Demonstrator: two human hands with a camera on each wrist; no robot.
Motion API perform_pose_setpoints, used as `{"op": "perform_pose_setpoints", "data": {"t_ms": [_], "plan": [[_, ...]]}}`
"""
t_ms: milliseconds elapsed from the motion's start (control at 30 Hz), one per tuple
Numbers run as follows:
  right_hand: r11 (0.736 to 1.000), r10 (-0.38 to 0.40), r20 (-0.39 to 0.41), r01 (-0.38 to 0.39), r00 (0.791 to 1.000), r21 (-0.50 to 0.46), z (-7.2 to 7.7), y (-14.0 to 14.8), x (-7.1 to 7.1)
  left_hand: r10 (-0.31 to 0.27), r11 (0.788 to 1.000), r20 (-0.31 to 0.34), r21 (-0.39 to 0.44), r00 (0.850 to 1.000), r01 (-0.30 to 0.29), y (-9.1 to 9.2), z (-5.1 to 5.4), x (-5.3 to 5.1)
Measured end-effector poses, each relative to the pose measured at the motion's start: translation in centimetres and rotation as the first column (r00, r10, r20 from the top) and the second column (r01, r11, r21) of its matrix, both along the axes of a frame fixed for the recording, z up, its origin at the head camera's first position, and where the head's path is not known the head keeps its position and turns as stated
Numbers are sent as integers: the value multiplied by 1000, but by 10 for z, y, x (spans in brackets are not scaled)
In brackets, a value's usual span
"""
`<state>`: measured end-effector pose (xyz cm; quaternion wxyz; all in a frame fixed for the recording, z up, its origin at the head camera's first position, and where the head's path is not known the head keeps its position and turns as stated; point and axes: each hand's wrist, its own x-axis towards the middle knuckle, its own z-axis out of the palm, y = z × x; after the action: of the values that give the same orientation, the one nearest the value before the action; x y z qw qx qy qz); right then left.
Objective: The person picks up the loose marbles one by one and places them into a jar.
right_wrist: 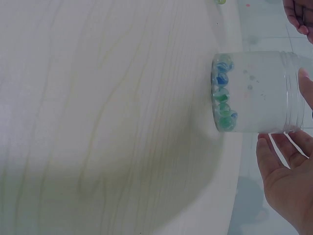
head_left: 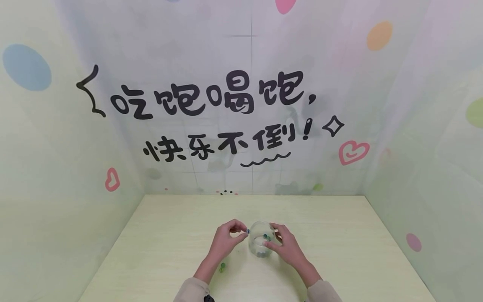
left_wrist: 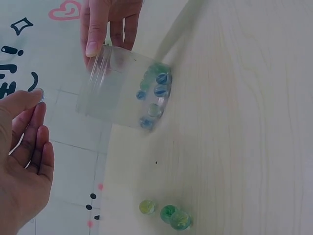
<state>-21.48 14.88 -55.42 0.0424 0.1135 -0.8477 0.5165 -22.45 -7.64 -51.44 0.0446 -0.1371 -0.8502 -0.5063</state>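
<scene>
A clear, wide-mouthed jar [head_left: 260, 248] stands upright on the table, with several blue and green marbles [left_wrist: 162, 90] lying along its bottom. My right hand [head_left: 288, 247] grips the jar near its rim, thumb on one side and fingers on the other. Between the thumb and fingertips of my left hand [head_left: 225, 240] a small bluish marble [head_left: 247, 231] is pinched, just left of the jar's mouth. In the left wrist view this left hand [left_wrist: 27, 152] covers most of that marble. Three green and yellowish marbles [left_wrist: 168, 213] lie loose on the table, close to the left forearm.
The pale wood-grain table [head_left: 170, 218] meets a printed back wall [head_left: 211, 176] and side walls on both sides. A tiny dark speck [left_wrist: 156, 162] lies on the tabletop between the jar and the loose marbles.
</scene>
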Motion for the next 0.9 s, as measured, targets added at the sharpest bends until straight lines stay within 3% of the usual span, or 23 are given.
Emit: {"op": "perform_pose_setpoints", "data": {"t_ms": [900], "plan": [[1000, 9, 7, -9, 1000, -12, -2, 1, -2, -30, 999, -37, -21, 999, 29, 18, 15, -14]]}}
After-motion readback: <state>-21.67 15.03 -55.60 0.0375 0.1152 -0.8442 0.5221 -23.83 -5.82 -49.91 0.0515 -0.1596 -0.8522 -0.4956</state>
